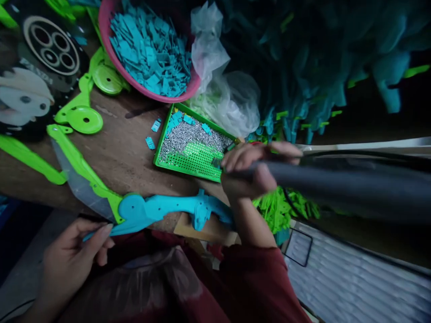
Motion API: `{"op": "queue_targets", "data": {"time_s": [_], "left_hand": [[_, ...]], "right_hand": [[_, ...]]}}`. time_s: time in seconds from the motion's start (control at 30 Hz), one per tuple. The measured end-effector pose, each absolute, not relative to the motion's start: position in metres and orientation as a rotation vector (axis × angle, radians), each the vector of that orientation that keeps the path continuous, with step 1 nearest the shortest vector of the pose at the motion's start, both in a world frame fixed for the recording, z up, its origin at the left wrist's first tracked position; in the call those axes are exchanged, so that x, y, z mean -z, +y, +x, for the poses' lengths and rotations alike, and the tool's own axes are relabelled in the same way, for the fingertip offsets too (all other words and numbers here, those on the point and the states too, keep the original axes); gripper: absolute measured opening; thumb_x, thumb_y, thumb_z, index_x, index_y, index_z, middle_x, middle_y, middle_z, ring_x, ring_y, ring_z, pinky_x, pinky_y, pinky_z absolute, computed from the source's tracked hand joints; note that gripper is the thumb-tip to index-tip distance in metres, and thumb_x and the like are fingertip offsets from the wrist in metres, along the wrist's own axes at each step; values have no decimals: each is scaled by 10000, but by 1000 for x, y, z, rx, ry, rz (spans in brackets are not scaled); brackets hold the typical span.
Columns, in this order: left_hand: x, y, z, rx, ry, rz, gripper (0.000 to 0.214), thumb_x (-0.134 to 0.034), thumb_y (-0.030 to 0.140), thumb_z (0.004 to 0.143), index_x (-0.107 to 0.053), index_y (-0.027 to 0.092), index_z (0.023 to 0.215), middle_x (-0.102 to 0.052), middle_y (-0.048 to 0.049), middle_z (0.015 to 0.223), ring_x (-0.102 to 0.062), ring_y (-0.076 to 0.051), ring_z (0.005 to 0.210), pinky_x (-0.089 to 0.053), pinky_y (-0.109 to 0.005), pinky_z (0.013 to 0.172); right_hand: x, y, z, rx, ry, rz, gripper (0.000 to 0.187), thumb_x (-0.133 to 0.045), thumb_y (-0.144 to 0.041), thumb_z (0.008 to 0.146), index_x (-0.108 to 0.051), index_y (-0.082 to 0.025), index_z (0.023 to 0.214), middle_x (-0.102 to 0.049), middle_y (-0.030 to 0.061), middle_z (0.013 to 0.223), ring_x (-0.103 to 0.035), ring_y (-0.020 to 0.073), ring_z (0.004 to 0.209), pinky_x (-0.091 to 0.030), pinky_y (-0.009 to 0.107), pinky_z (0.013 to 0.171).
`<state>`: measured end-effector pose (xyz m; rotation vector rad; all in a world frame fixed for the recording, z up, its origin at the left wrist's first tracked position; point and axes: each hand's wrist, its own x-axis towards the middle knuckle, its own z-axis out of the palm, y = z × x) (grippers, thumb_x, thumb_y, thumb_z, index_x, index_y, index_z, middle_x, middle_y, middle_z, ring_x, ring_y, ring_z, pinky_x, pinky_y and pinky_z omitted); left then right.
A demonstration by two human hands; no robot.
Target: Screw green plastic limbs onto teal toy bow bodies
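Observation:
My right hand [251, 168] is wrapped around a dark, long electric screwdriver [323, 181], blurred by motion. The screwdriver's tip is at the right part of a green perforated tray [195, 172] that holds many small silver screws [195, 137] and a few small blue pieces. With thumb and fingers, my left hand [76, 253] pinches the slender end of a blue plastic part [148, 215]. That part lies along the table's front edge and meets a green arm with a clear panel [84, 177] at a round joint.
A pink basin [109, 42] full of blue plastic pieces stands behind the tray, beside a clear plastic bag [235, 98]. Round green parts [85, 120] and a phone-like black object [50, 49] lie at left. Green pieces [279, 208] and a blue pile [336, 67] are at right.

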<state>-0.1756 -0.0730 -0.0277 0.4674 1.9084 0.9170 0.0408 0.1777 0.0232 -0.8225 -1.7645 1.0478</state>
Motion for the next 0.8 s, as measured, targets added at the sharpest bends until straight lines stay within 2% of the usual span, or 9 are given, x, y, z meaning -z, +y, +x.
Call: {"op": "queue_targets", "data": {"time_s": [0.07,0.13,0.27,0.43,0.6,0.67,0.73,0.8], "left_hand": [[31,-76,-174,-933,1880,414,255,-711,460,715,-615,228,759,-609,52,452,-564,-131,374,-482,-210,417],[31,-78,-173,-922,1831,339,230,-708,432,716,-612,234,783,-612,50,456,-578,-143,396,-497,-228,450],[17,-71,-167,-921,1737,141,189,-672,395,770,-578,251,848,-662,56,560,-546,-120,410,-483,-243,503],[5,-62,-160,-925,1721,111,222,-700,398,757,-552,249,831,-621,86,538,-506,-99,378,-436,-228,466],[3,-61,-154,-980,1744,134,198,-685,359,780,-552,226,842,-647,65,554,-543,-106,398,-447,-220,446],[3,-61,-152,-1006,1737,139,204,-684,364,784,-562,217,854,-650,59,554,-546,-103,396,-439,-212,431],[5,-63,-152,-1028,1710,140,222,-691,371,783,-559,211,863,-650,59,549,-547,-99,386,-431,-203,421],[9,-66,-154,-1044,1679,145,240,-695,376,785,-550,209,880,-659,56,557,-554,-101,383,-436,-201,416]], "right_hand": [[-12,205,34,-838,-1530,-785,270,-515,-481,837,-421,-340,1047,-335,-106,564,-391,98,403,-418,232,415],[0,218,26,-771,-1400,-739,233,-537,-400,815,-452,-306,1011,-344,-108,551,-381,88,393,-397,212,398],[13,218,19,-826,-1373,-675,233,-586,-357,781,-467,-288,970,-365,-115,524,-397,86,379,-377,199,377],[16,222,20,-833,-1370,-667,251,-626,-360,762,-456,-286,930,-384,-122,496,-387,96,346,-354,207,334],[-16,198,18,-832,-1327,-678,171,-602,-317,786,-522,-288,935,-408,-99,524,-409,98,385,-410,224,380],[-38,168,17,-886,-1363,-700,193,-603,-327,799,-559,-296,984,-439,-86,549,-447,106,409,-446,243,388],[-56,133,13,-1142,-1494,-736,276,-625,-319,813,-566,-273,1078,-533,-60,595,-538,131,460,-522,291,418],[-62,101,5,-1314,-1526,-589,378,-624,-307,820,-528,-243,1180,-544,-58,592,-549,123,443,-526,265,389]]}}
